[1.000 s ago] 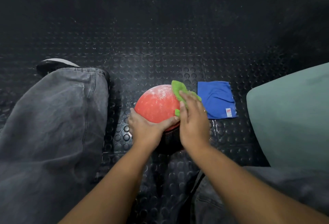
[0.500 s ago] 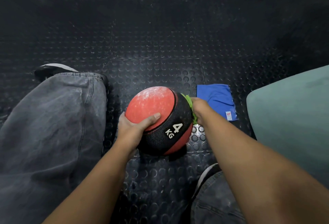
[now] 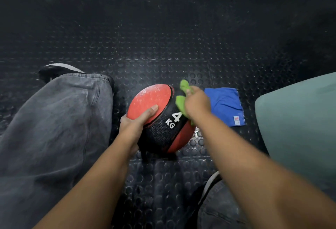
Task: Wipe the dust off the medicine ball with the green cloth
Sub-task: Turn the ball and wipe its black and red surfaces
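Head view: the medicine ball (image 3: pixel 160 119) is seen resting on the studded black floor (image 3: pixel 163 37) between the person's legs, tipped so that its black band with the white "4 KG" mark faces up. It is steadied by the left hand (image 3: pixel 135 121), whose grip is spread over the near red panel with the thumb laid flat on it. The green cloth (image 3: pixel 181 99) is bunched in the right hand (image 3: pixel 197 102), whose grip is closed around it, and is pressed against the upper right of the black band.

Wiping is judged to be under way but well short of done: a pale film of dust is visible across the upper red panel, and the lower red panel and underside cannot be checked.

A blue cloth (image 3: pixel 225 107) is laid flat just right of the ball, untouched. A pale green padded surface (image 3: pixel 298 119) is seen at the right edge. Grey trousers (image 3: pixel 54 128) and a shoe (image 3: pixel 58 69) fill the left. The room is dimly lit, the floor faintly dusty.
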Demonstrator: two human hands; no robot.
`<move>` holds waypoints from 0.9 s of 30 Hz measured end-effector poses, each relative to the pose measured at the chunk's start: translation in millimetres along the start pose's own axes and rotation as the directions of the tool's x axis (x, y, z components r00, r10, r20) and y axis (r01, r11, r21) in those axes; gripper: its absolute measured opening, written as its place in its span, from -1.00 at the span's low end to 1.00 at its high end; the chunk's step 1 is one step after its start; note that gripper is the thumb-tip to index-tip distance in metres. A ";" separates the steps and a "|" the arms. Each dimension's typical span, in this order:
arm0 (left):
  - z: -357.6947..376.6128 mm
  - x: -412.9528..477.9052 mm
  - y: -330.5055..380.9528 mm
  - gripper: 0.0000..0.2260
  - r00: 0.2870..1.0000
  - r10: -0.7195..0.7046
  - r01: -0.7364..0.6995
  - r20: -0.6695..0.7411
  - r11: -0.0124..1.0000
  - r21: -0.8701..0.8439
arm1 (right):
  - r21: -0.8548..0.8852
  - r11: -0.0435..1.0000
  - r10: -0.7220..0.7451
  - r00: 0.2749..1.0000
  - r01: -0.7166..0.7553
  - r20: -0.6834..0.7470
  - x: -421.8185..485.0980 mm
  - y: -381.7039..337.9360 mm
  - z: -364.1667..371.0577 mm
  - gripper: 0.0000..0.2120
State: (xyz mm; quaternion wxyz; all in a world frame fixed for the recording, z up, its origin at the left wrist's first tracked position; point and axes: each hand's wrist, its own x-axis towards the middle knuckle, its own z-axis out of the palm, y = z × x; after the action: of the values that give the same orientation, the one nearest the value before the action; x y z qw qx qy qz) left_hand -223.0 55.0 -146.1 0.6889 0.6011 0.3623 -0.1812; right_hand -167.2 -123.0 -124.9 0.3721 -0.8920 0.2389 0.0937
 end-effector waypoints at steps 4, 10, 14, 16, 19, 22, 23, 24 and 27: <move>-5.2 -3.9 -3.5 0.18 1.000 0.022 -0.022 0.013 1.000 -0.023 | -0.117 0.960 0.280 0.911 -0.256 0.303 80.0 20.0 18.2 -0.54; -4.6 7.3 0.9 0.07 0.999 0.016 -0.021 -0.039 0.989 -0.144 | -0.050 0.997 -0.053 0.998 0.053 -0.013 14.2 -20.2 16.5 -0.69; 0.1 14.2 3.6 -0.13 0.990 0.008 -0.017 -0.140 0.998 -0.057 | -0.453 0.806 -0.481 0.867 0.381 -0.128 -108.4 -30.0 54.2 -0.54; -1.7 12.9 4.7 0.02 0.988 0.021 -0.021 -0.150 1.000 -0.003 | -0.511 0.736 -0.573 0.811 0.444 -0.119 -118.1 -22.6 60.0 -0.52; -5.0 4.2 10.7 0.27 0.981 0.101 -0.077 -0.163 0.986 0.148 | -0.492 0.692 -0.644 0.759 0.528 -0.090 -79.7 -5.7 38.3 -0.57; -3.3 -7.6 18.9 0.07 0.951 0.279 -0.234 -0.132 0.931 0.279 | -0.334 0.847 -0.467 0.879 0.414 -0.093 -38.3 4.3 6.5 -0.63; -3.0 -10.4 20.0 -0.01 0.941 0.317 -0.266 -0.118 0.910 0.318 | -0.236 0.924 -0.330 0.940 0.302 -0.090 -23.7 11.8 -4.5 -0.63; -2.5 -12.8 19.6 -0.07 0.928 0.357 -0.295 -0.110 0.881 0.371 | -0.116 0.982 -0.159 0.982 0.147 -0.098 -10.5 21.1 -15.4 -0.63; 1.4 -30.3 19.0 -0.32 0.827 0.560 -0.437 -0.053 0.699 0.567 | 0.184 0.978 0.138 0.971 -0.102 -0.197 10.5 49.7 -48.3 -0.83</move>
State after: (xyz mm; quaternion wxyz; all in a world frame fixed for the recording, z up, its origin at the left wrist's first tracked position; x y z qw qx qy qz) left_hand -229.9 52.0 -111.1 0.4730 0.8593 0.1942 -0.0113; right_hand -183.2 -191.2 -125.2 0.4145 -0.8451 0.3376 0.0010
